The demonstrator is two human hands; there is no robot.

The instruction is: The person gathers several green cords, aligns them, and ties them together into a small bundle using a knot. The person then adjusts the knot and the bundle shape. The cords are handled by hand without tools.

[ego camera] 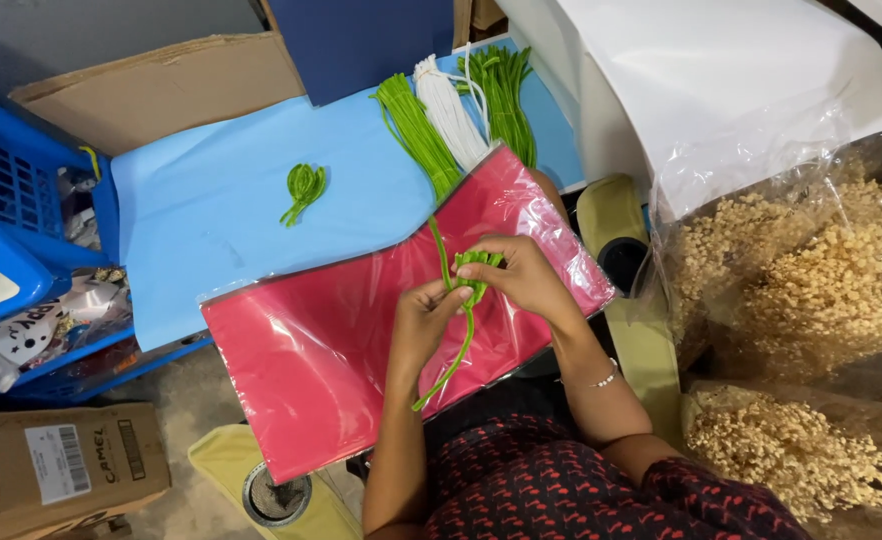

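Both hands meet over the lap — the left hand (pixel 423 318) and right hand (pixel 523 278) each pinch the fuzzy green looped pipe-cleaner piece (pixel 471 272) between fingertips, its long stem trailing down toward the knees. It hovers just above a flat red paper pack in clear plastic (pixel 311 350). Further out on the light blue sheet (pixel 211 200) sit a finished green looped piece (pixel 303 188) and bundles of green and white pipe cleaners (pixel 451 110) — dried beige flowers in plastic wrap (pixel 811 290) are off to the right.
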